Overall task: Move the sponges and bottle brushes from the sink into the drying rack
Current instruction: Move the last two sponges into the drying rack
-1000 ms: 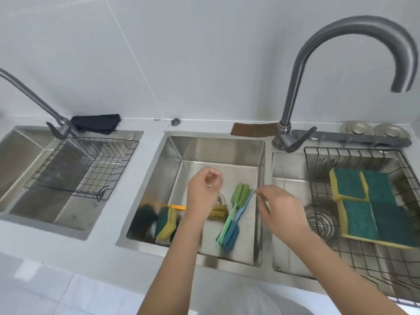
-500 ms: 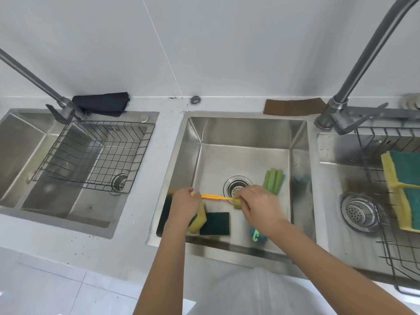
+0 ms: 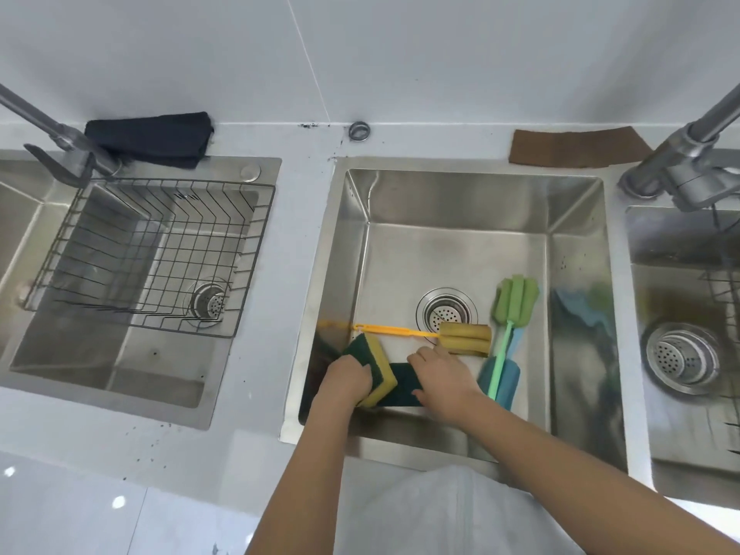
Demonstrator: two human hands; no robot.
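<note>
In the middle sink my left hand grips a yellow and green sponge, tilted on its edge at the front left. My right hand rests on a flat dark green sponge beside it; whether the fingers grip it I cannot tell. An orange bottle brush lies across the sink floor behind my hands. A green bottle brush lies over a blue bottle brush at the right. An empty wire drying rack sits in the left sink.
A drain is in the middle sink's floor. A black cloth lies behind the left sink by a faucet. A brown cloth lies at the back right. Another faucet and sink with a wire rack edge are at the right.
Both hands have dropped onto the sponges at the sink's front left. The left hand has closed on the yellow and green sponge and tilted it up. The view has shifted left.
</note>
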